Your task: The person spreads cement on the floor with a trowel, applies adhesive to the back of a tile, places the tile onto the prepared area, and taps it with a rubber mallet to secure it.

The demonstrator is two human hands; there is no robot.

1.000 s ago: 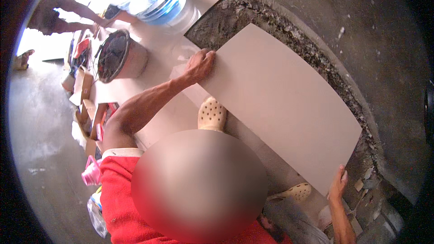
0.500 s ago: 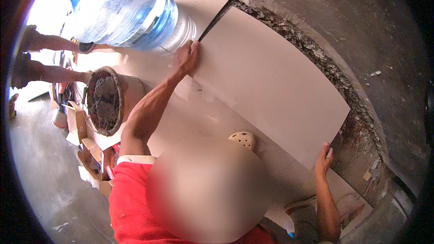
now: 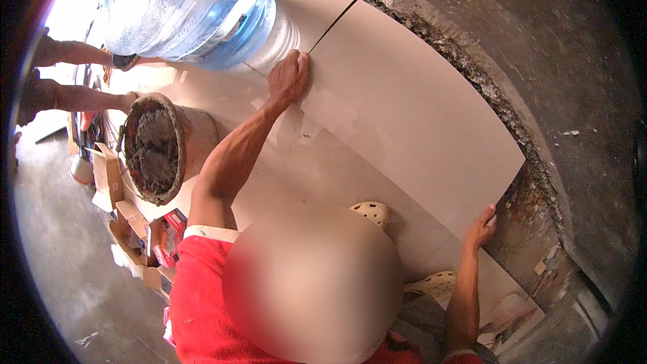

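A large beige floor tile (image 3: 411,121) lies along a rough broken concrete edge, with a thin dark gap between it and the neighbouring tile. My left hand (image 3: 290,79) is closed at the tile's far left corner, beside that gap, its fingers curled over the edge. At the near right end, my right hand (image 3: 480,227) grips the other corner; part of its fingers is hidden behind the tile's edge. Both arms reach out from red sleeves.
A big blue water bottle (image 3: 195,17) lies at the far left, close to my left hand. Beside it stands a bucket of grey mortar (image 3: 199,138). Opened cartons (image 3: 108,175) lie further left. Another person's legs (image 3: 84,98) are at the left edge. Broken concrete (image 3: 465,71) runs behind the tile.
The gap between the held tile and its neighbour has narrowed to a thin line. Both hands keep their places at the tile's corners.
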